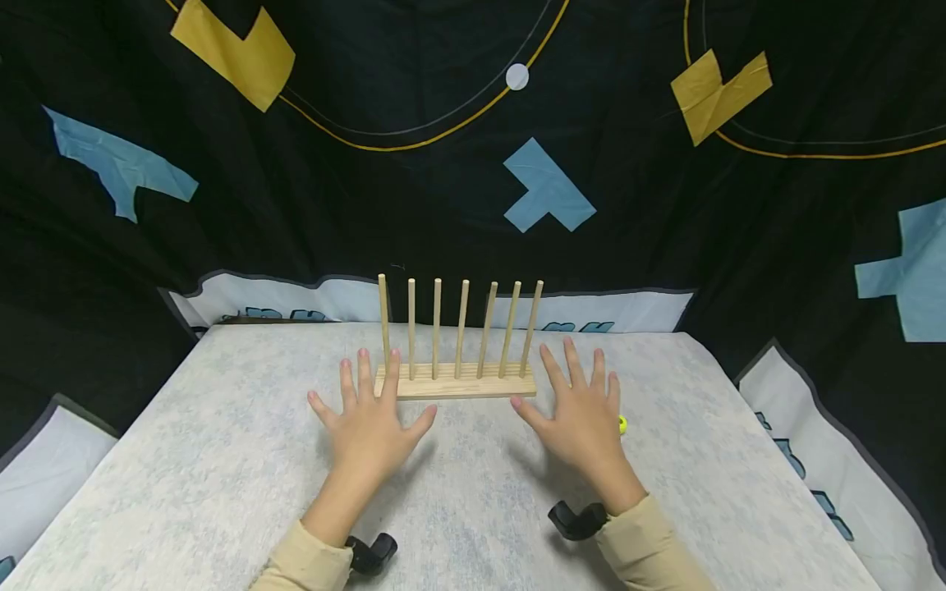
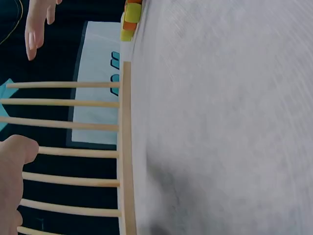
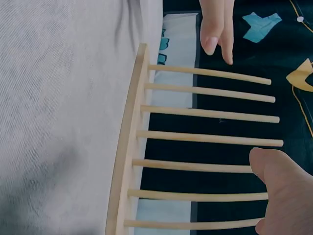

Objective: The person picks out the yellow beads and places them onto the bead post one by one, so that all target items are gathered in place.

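Pale desk (image 1: 473, 501) with a rack (image 1: 456, 389) and bright pieces (image 2: 132, 13)

The desk top is whitish with mottled blue-grey patches, and its far right corner is rounded. Close up, the surface shows a fine woven texture. Soft shadows fall on the near half.

Toward the far edge, about midway across, the wooden rack stands upright, its long base flat on the desk and seven pegs (image 1: 461, 328) rising in a row. Off its right end lie the yellow and orange pieces, cut by the frame in the left wrist view. From the head, only a yellow bit shows beside the right hand (image 1: 584, 417), which hides the rest.
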The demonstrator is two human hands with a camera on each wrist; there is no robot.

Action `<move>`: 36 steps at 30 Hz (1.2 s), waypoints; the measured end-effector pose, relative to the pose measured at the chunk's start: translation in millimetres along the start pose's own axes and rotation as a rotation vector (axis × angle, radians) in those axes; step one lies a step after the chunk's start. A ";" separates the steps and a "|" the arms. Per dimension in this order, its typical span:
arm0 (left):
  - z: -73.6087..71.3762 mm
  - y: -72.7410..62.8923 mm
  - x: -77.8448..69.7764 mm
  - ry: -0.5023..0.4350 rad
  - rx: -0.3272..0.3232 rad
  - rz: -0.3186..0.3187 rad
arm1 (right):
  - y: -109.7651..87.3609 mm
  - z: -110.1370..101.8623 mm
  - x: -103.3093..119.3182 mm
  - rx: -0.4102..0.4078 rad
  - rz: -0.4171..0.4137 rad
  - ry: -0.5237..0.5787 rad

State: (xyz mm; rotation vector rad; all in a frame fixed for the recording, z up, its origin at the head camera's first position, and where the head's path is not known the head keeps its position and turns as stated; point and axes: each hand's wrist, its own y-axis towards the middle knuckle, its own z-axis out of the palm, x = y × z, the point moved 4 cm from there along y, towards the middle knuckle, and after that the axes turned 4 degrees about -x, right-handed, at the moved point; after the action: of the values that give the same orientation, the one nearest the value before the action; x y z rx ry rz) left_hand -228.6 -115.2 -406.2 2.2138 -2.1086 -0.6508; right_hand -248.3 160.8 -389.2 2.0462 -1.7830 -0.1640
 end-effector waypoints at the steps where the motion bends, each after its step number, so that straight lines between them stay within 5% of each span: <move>1: 0.4 0.1 2.5 -0.002 -0.004 0.000 | -0.2 0.2 -1.7 0.001 -0.001 0.000; 14: 19.1 15.8 31.7 -0.141 -0.107 0.039 | -5.2 -6.2 -49.1 0.016 0.053 -0.005; 27: 55.1 29.1 62.2 -0.310 0.026 -0.008 | -17.2 1.7 -123.9 0.128 0.197 0.192; 36: 67.4 32.0 68.3 -0.383 0.092 -0.090 | -26.8 19.6 -145.6 0.206 0.206 0.237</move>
State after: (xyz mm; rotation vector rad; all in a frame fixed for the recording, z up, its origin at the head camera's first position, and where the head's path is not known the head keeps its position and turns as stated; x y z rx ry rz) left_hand -279.4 -165.3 -477.8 2.4065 -2.2496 -1.0828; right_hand -255.5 299.7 -443.7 1.9044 -1.9065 0.3222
